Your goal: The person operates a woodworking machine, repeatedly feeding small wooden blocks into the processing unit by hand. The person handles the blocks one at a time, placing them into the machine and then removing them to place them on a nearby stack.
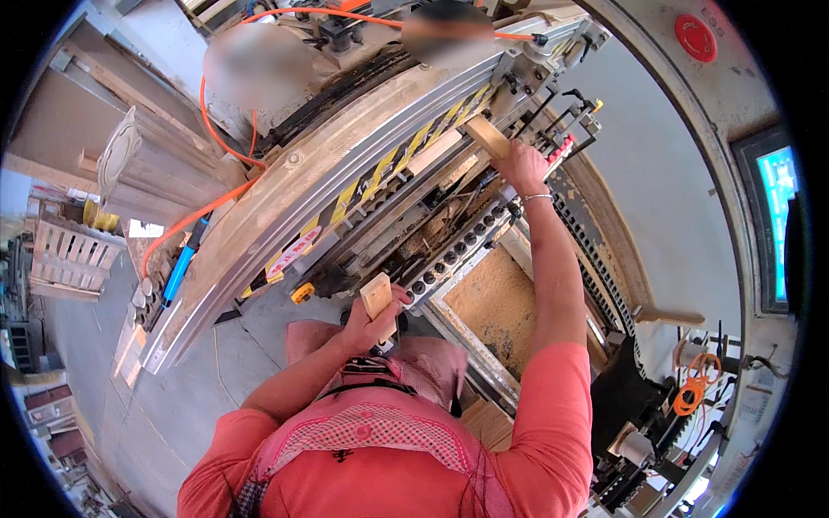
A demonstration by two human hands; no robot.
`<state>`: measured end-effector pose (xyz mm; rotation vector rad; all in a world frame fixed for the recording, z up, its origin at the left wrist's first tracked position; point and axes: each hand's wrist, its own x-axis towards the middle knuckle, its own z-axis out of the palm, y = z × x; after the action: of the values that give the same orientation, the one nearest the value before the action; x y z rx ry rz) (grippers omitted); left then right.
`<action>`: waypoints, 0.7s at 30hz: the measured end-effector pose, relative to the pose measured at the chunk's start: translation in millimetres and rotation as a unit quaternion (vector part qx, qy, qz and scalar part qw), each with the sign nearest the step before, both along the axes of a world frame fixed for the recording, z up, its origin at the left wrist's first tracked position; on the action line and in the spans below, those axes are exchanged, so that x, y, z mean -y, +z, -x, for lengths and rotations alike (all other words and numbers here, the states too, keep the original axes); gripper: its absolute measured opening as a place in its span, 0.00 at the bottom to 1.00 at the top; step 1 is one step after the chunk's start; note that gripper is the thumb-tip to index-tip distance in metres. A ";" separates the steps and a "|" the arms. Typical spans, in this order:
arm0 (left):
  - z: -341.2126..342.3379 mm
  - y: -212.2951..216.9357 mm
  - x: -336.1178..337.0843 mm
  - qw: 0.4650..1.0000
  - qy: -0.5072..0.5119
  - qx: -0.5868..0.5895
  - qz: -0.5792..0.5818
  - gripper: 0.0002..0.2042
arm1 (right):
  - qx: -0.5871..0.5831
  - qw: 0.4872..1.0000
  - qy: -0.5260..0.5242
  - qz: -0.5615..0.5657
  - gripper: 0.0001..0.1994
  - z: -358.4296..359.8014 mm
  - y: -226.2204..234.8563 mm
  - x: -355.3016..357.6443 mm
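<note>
My left hand [373, 328] is closed around a short pale wooden block [377, 295], held close to my body at the near end of the machine. Reaching farther out, my right hand [522, 168] grips the end of another wooden block [487, 135], beside the machine's far clamping parts. A pale wooden strip [434, 153] lies along the machine bed next to that block, beside the yellow-and-black striped rail [371, 186]. Between my hands runs a metal bar with a row of black round fittings [451, 257]. The fingertips of my right hand are partly hidden.
Sawdust fills a framed tray [492, 298] below the bar. An orange hose [203, 207] crosses the long wooden-topped beam [319, 142], near a blue air gun [179, 272]. A red stop button [695, 37] and lit screen [777, 216] are at right. A cable chain [596, 272] curves beside my right arm.
</note>
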<state>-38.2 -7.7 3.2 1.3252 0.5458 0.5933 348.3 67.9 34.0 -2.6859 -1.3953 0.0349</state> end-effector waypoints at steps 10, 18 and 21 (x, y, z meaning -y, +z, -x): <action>-5.0 1.7 -1.0 0.999 -0.010 0.021 0.024 0.07 | 0.014 1.000 -0.005 0.006 0.20 1.0 5.0 2.0; -5.2 -5.6 -2.0 0.999 -0.020 0.013 -0.042 0.05 | 0.002 1.000 0.002 -0.011 0.16 1.0 2.7 5.4; -5.1 -5.6 -1.6 0.998 -0.020 0.013 -0.053 0.03 | -0.009 1.000 0.004 -0.016 0.14 -2.4 -2.7 1.1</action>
<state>-33.1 -6.1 -2.4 1.4226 0.4706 0.6117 350.6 66.8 31.3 -2.6482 -1.3903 0.0376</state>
